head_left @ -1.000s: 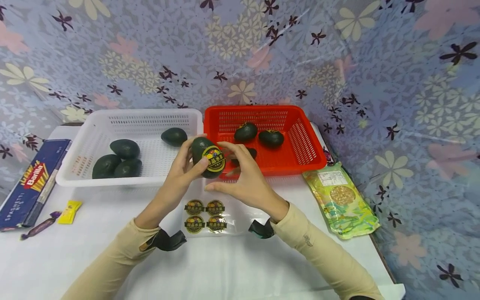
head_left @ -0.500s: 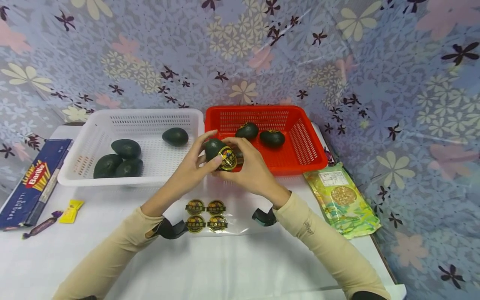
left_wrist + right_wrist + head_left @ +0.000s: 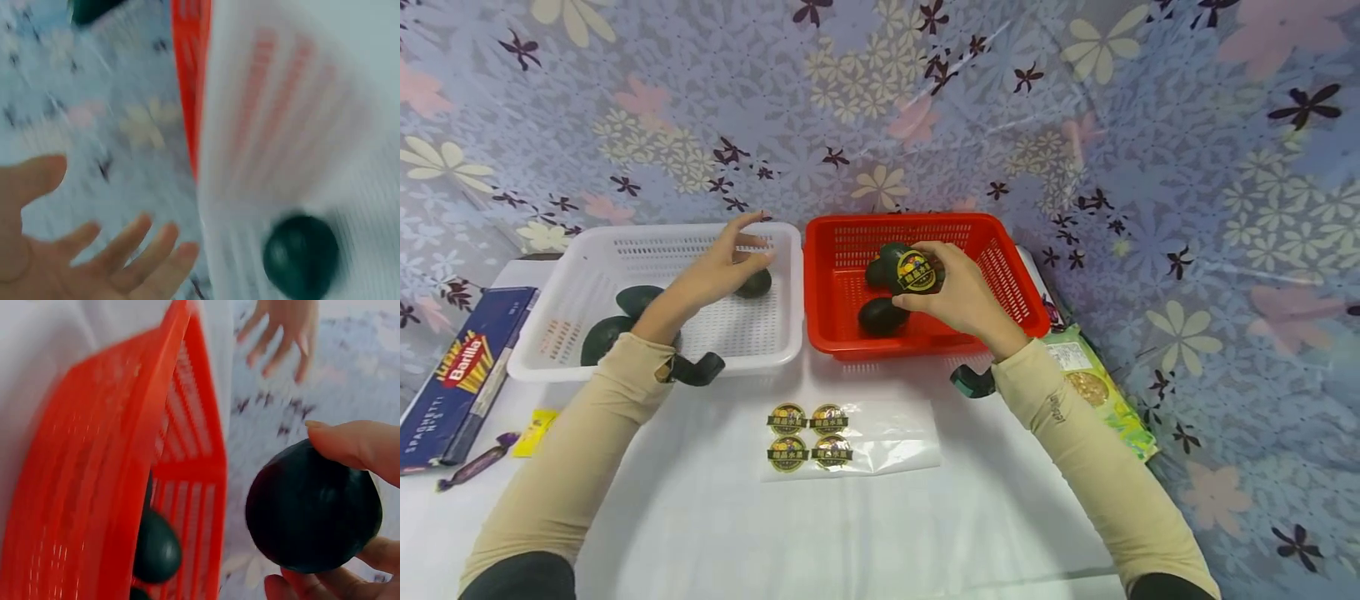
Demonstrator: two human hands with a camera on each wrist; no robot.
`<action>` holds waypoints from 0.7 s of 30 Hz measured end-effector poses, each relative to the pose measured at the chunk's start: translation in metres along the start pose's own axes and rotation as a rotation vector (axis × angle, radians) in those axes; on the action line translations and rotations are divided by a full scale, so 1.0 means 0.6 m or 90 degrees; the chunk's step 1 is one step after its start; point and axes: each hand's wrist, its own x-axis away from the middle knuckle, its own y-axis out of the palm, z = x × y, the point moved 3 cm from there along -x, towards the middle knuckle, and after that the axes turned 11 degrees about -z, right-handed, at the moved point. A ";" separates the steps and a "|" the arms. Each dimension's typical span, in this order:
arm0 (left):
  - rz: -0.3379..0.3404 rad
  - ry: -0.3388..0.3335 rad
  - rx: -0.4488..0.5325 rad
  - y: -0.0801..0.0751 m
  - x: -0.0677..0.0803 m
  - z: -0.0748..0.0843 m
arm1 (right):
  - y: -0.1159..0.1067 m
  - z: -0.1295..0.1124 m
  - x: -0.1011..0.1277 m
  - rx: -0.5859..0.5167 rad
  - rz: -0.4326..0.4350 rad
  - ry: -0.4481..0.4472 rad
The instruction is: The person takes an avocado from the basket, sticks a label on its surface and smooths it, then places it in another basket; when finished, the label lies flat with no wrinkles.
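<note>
One dark green avocado (image 3: 312, 512) with a round label (image 3: 916, 272) sits pinched between the thumb and curled fingers of the right hand (image 3: 961, 293), raised above the red basket (image 3: 925, 345), in which other avocados lie; the left hand (image 3: 718, 265), thumb and fingers loosely spread, holds nothing over the white basket (image 3: 771, 362), near a loose avocado (image 3: 754, 285)

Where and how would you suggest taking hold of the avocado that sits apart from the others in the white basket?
Probably around its middle, from above: the avocado is rounded, with no handle showing, and the white basket is open on top, while its walls would likely hinder a sideways approach.
</note>
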 end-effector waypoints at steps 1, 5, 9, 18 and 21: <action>-0.020 -0.018 -0.009 -0.010 0.000 -0.010 | -0.005 0.008 -0.004 0.004 -0.007 0.014; -0.120 -0.081 -0.028 -0.044 0.002 -0.053 | -0.021 0.044 -0.023 0.038 -0.052 0.066; -0.176 -0.131 -0.027 -0.070 0.010 -0.098 | -0.034 0.077 -0.042 0.078 -0.110 0.123; -0.181 -0.216 -0.026 -0.105 0.042 -0.157 | -0.050 0.118 -0.083 0.126 -0.210 0.185; -0.176 -0.231 -0.054 -0.110 0.049 -0.167 | -0.050 0.122 -0.095 0.173 -0.243 0.189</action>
